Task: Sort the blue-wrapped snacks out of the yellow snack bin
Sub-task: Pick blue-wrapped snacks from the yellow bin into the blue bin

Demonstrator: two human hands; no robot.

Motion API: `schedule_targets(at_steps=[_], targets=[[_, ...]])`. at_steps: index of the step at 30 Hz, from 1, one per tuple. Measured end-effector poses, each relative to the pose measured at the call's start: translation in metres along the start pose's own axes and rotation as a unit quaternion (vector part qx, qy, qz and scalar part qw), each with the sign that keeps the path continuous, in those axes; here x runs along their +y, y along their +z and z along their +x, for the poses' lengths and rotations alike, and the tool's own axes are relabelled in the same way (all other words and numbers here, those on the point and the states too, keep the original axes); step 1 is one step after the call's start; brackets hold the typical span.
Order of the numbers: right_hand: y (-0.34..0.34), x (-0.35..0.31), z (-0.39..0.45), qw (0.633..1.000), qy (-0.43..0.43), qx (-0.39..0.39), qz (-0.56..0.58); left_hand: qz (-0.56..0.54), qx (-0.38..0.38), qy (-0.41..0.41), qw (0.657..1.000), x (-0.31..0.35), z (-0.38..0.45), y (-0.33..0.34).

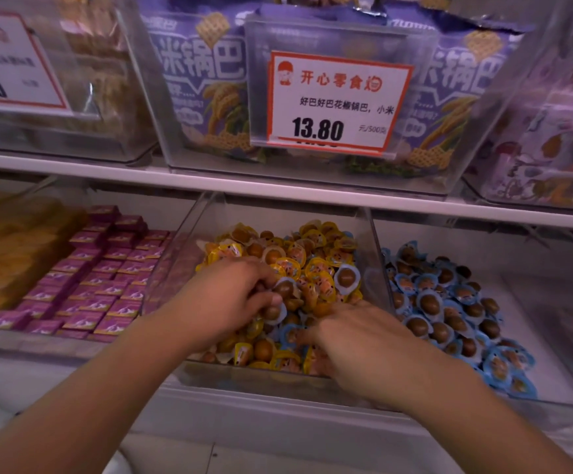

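A few blue-wrapped snacks (pixel 346 278) lie scattered among the yellow ones in the clear yellow snack bin (pixel 375 254). The left hand (pixel 234 295) pinches a couple of them; the right hand (pixel 350 340) digs in with curled fingers, its catch hidden. Best to lift clear before crossing to the blue bin (pixel 456 316)

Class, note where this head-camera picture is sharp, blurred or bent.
Head view: sharpest on the price tag; the left bin and right edge are smeared; the shelf bows from the wide lens; soft glare on the clear bin wall; both hands slightly blurred.
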State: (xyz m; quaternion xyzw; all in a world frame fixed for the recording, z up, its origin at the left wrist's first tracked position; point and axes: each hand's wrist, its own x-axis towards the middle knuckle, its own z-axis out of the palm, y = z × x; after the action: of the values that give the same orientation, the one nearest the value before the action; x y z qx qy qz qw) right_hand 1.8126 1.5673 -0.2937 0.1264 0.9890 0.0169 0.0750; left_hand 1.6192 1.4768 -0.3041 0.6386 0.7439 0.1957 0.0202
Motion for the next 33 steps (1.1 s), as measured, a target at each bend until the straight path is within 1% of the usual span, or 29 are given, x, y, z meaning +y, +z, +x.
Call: schedule_targets(at_steps=[2,5,8,11,14,16,18,20,21,22,23,24,25,26,27,28,29,30,31,32,33], targets=[[-0.002,-0.002,0.004,0.999,0.019,-0.029,0.000,0.016,-0.015,-0.007,1.000,-0.001,-0.003,0.000],[-0.010,-0.003,0.009,0.997,0.038,-0.065,0.033,0.038,-0.043,0.006,0.998,0.000,-0.007,0.004],[-0.015,-0.004,0.010,0.995,0.042,-0.073,0.053,0.051,-0.034,0.018,0.998,0.000,-0.010,0.006],[-0.015,-0.005,0.011,0.996,0.055,-0.057,0.051,0.030,-0.010,0.016,0.999,-0.003,-0.012,0.005],[-0.012,-0.007,0.013,0.995,0.081,-0.023,0.050,-0.007,0.023,0.008,1.000,-0.005,-0.013,0.000],[-0.010,-0.007,0.014,0.993,0.097,0.023,0.063,-0.078,0.061,-0.020,0.995,-0.003,-0.014,-0.005],[-0.006,-0.008,0.016,0.987,0.106,0.094,0.082,-0.157,0.120,-0.051,0.979,0.001,-0.015,-0.009],[-0.006,-0.008,0.016,0.960,0.130,0.192,0.157,-0.217,0.176,-0.077,0.957,0.007,-0.016,-0.013],[-0.007,-0.008,0.017,0.937,0.148,0.229,0.218,-0.250,0.195,-0.090,0.944,0.009,-0.017,-0.015],[-0.009,-0.008,0.018,0.906,0.169,0.253,0.294,-0.281,0.212,-0.105,0.930,0.012,-0.017,-0.016],[-0.011,-0.008,0.019,0.864,0.193,0.267,0.381,-0.304,0.229,-0.118,0.917,0.014,-0.017,-0.016],[-0.014,-0.009,0.021,0.803,0.219,0.277,0.480,-0.319,0.244,-0.130,0.906,0.016,-0.018,-0.016],[-0.016,-0.009,0.021,0.717,0.243,0.274,0.594,-0.320,0.263,-0.135,0.900,0.019,-0.018,-0.015],[-0.019,-0.011,0.021,0.605,0.255,0.246,0.713,-0.305,0.282,-0.132,0.900,0.021,-0.019,-0.015],[-0.023,-0.013,0.020,0.488,0.250,0.198,0.813,-0.267,0.299,-0.118,0.909,0.024,-0.020,-0.013],[-0.028,-0.015,0.017,0.395,0.228,0.144,0.878,-0.205,0.308,-0.090,0.925,0.026,-0.021,-0.012],[-0.033,-0.015,0.013,0.336,0.199,0.104,0.915,-0.130,0.308,-0.050,0.941,0.029,-0.021,-0.011],[-0.037,-0.016,0.009,0.310,0.173,0.084,0.931,-0.063,0.302,0.000,0.951,0.031,-0.021,-0.007],[-0.041,-0.016,0.005,0.313,0.159,0.084,0.933,-0.015,0.286,0.049,0.957,0.034,-0.020,-0.003],[-0.042,-0.016,0.001,0.345,0.162,0.101,0.919,0.009,0.263,0.087,0.961,0.038,-0.019,0.000],[-0.042,-0.015,-0.002,0.400,0.177,0.130,0.890,0.020,0.243,0.112,0.963,0.041,-0.018,0.002]])
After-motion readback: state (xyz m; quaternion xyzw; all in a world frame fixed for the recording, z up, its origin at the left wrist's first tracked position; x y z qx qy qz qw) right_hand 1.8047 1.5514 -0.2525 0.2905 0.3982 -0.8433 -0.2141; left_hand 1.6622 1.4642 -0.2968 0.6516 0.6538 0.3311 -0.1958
